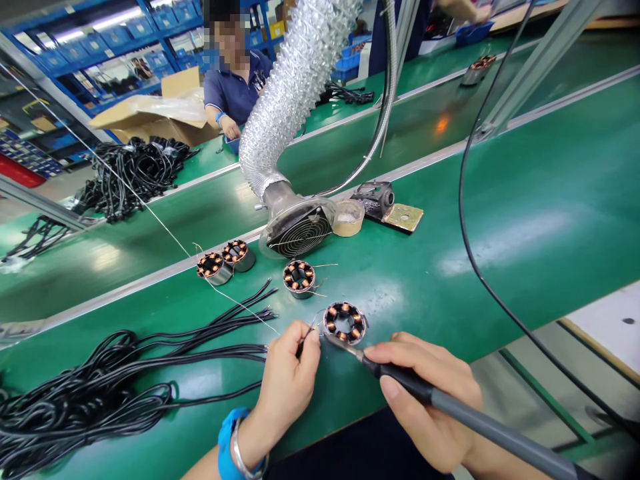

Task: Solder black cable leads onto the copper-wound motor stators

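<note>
My right hand [430,393] grips a soldering iron [425,387], its tip at the lower left edge of a motor stator [345,323] with copper windings, which lies on the green bench. My left hand [293,370] is closed in a pinch just left of that stator. Between its thumb and forefinger is the dark end of a black cable, mostly hidden by the fingers. A thin solder wire [240,303] runs down from the upper left to this hand. Another stator [299,279], with loose copper leads, sits a little farther back.
Two stators [214,268] stand by the metal rail. Black cables [100,387] lie at left. A fume extractor hose [295,87] ends in a hood [300,230] beside a round pot [349,218] and an iron stand [383,203]. Across the conveyor sits another person [233,93]; a black cord [467,220] hangs at right.
</note>
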`<state>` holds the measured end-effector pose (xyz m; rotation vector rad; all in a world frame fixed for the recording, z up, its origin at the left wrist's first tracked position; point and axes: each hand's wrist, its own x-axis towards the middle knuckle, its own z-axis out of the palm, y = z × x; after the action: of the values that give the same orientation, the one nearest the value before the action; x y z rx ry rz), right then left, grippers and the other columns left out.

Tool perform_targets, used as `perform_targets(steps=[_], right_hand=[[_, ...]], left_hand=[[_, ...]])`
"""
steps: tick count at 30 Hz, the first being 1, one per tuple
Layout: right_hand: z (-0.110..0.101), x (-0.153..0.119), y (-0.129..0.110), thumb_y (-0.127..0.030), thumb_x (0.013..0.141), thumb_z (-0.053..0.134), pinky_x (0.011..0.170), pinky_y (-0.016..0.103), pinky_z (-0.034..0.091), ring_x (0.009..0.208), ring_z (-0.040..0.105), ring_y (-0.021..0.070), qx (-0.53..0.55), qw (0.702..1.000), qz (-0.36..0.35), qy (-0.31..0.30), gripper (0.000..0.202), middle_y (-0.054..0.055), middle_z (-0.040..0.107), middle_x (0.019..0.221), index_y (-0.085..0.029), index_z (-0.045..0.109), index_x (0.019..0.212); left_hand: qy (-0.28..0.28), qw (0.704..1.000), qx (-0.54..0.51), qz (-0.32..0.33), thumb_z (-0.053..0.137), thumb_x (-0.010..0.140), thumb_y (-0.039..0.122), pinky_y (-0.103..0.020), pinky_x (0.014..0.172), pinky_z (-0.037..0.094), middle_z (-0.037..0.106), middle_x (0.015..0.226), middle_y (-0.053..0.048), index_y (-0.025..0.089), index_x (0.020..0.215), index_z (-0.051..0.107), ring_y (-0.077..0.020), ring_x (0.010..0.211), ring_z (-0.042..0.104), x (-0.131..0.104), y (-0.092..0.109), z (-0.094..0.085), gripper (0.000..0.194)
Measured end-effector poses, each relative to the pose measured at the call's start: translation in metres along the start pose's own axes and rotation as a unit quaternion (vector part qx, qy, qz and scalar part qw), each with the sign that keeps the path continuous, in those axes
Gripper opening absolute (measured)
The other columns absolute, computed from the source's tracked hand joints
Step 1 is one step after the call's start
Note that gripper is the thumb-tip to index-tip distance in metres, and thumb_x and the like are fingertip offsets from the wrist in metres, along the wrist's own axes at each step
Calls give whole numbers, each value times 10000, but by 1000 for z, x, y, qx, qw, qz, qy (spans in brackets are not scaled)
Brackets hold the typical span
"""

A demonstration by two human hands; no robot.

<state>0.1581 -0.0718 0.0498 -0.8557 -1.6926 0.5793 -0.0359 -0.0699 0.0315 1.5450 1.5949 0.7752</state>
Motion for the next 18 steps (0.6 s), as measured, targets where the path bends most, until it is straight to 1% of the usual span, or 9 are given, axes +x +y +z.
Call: perform_targets(steps=[4,7,12,18], right_hand=[[6,-5,1,-100,764,523,458,274,379,486,509,147,-10,999,-45,18,252,19,572,627,-140,636,986],[8,-4,0,-80,748,519,453,265,349,473,466,134,-9,997,-70,12,259,19,549,614,-117,633,978],[4,-2,-3,-56,747,515,464,271,375,479,485,132,4,998,-51,24,260,17,546,616,-110,638,970],[1,-5,-4,-85,762,519,455,274,389,487,510,136,-9,999,-36,31,237,17,579,634,-141,641,957]], left_hand=[[2,1000,1,7,402,956,381,-242,563,267,318,621,61,210,687,368,-114,586,303,0,0,0,320],[2,1000,1,10,402,956,380,-241,565,268,324,623,61,209,690,368,-114,587,304,0,0,0,318],[-2,1000,5,8,402,956,385,-240,565,269,330,619,62,207,694,385,-113,585,313,-1,-2,0,317],[-1,1000,1,8,401,958,392,-240,567,268,336,622,61,207,692,381,-112,586,314,0,-3,0,325]])
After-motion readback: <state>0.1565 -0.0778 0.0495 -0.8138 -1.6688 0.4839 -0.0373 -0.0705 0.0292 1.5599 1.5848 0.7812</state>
